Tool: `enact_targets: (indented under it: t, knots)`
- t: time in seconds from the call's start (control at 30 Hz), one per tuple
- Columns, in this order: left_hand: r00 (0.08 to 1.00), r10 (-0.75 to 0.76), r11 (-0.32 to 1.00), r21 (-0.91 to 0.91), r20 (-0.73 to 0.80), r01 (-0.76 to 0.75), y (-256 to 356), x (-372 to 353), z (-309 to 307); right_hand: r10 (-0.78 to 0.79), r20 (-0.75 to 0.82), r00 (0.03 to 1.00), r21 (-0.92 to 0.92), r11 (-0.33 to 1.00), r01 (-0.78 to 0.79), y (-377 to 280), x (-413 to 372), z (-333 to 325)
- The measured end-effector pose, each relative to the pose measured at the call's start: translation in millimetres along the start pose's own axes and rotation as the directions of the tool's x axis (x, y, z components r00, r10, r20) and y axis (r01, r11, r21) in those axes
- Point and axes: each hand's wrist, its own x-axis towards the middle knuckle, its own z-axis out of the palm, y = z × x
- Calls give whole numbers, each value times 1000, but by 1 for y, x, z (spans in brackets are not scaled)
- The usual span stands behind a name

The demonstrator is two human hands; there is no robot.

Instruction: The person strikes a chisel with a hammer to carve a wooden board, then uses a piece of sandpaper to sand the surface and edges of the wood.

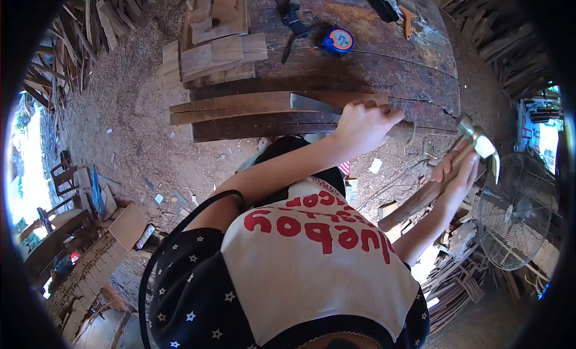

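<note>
My left hand (367,126) is closed around the handle of a chisel (312,103), its blade pointing left with the flat end against a long, slightly curved wooden strip (234,105). The strip lies along the near edge of the workbench (384,67). To the right, beyond the bench edge, my right hand (459,171) grips a claw hammer (477,142) close to its metal head. The hammer's wooden handle slants down toward my body. Part of the strip is hidden behind my left hand.
On the bench are a blue and orange tape measure (339,41), a dark metal tool (292,19) and a brush (408,22). Cut wood pieces (210,58) are stacked at its left. A standing fan (515,214) is at right. Wood scraps litter the floor.
</note>
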Motion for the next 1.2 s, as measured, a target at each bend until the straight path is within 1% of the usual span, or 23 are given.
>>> enact_targets:
  t: [0.07, 0.17, 0.2, 0.23, 0.3, 0.33, 0.37, 0.47, 0.5, 0.57, 0.6, 0.7, 0.77, 0.83, 0.9, 0.93, 0.97, 1.0, 1.03, 1.1, 1.13, 1.17, 1.2]
  knots:
    - [990, -61, 998, -14, 124, 63, -1, -1, -1, -96, -143, 985, -131, 988, 77, 0, -3, -14]
    - [987, -149, 988, -29, 58, 150, -11, 3, 1, -287, -347, 893, -210, 952, 224, -11, -17, -24]
    - [990, -144, 989, -22, 5, 144, -12, 4, -2, -340, -399, 851, -129, 940, 315, -16, -22, -15]
    - [989, -145, 989, -22, 3, 145, -12, 5, -5, -341, -397, 852, -128, 940, 317, -12, -25, -13]
    - [985, -168, 986, -28, -36, 167, -11, 7, -10, -207, -387, 899, 69, 965, 252, 12, -31, -10]
    - [985, -166, 986, -28, -41, 165, -13, 6, -12, -132, -74, 988, -102, 987, 124, 34, -34, 4]
    - [982, -188, 982, -33, -21, 187, -19, 4, -18, 11, 222, 975, -296, 954, 57, 49, -36, 18]
    - [978, -203, 979, -32, -48, 202, -25, 2, -31, 26, 259, 966, -297, 953, 54, 45, -28, 11]
    - [976, -204, 979, -35, -77, 202, -23, -2, -33, -81, 138, 987, -275, 954, 116, 32, -26, 13]
    - [973, -218, 976, -38, -78, 216, -23, -3, -37, -112, -167, 980, -12, 994, 111, 19, -20, 14]
    - [972, -218, 976, -48, -91, 214, -23, -3, -37, -112, -169, 979, -13, 994, 112, 25, -20, 16]
    - [964, -257, 966, 10, -66, 258, -30, -3, -36, -49, 215, 975, -453, 880, 144, 54, -25, 31]
    - [953, -303, 947, 113, 0, 301, -40, -9, -44, 71, 371, 926, -194, 981, 3, 54, -24, 44]
    - [964, -231, 973, -12, -127, 232, -42, -14, -45, 16, 250, 968, -195, 980, 34, 41, -18, 38]
    - [959, -264, 964, 12, -106, 266, -40, -12, -50, -115, 101, 988, 49, 993, 110, 28, -11, 33]
    - [953, -288, 956, 34, -91, 292, -39, -10, -53, -81, 5, 997, 368, 927, 73, 39, -6, 37]
    - [955, -282, 958, 36, -90, 286, -39, -10, -54, -83, 0, 997, 370, 926, 77, 40, -11, 41]
    - [950, -302, 951, 50, -82, 306, -37, -10, -55, -100, 157, 982, 24, 995, 97, 31, -21, 61]
    - [944, -322, 943, 67, -72, 327, -36, -11, -56, -55, 304, 951, -320, 935, 156, 26, -27, 71]
    - [932, -363, 921, 159, 10, 357, -55, -19, -59, -35, 309, 951, -309, 942, 135, 34, -24, 64]
    - [955, -290, 951, 97, -57, 295, -58, -23, -58, -15, 332, 943, -305, 944, 123, 39, -17, 57]
    - [950, -306, 946, 96, -61, 310, -58, -25, -57, 15, 363, 932, -309, 945, 104, 42, -12, 51]
    - [948, -302, 947, 87, -100, 310, -54, -24, -64, -105, 269, 957, -256, 951, 176, 33, -8, 47]
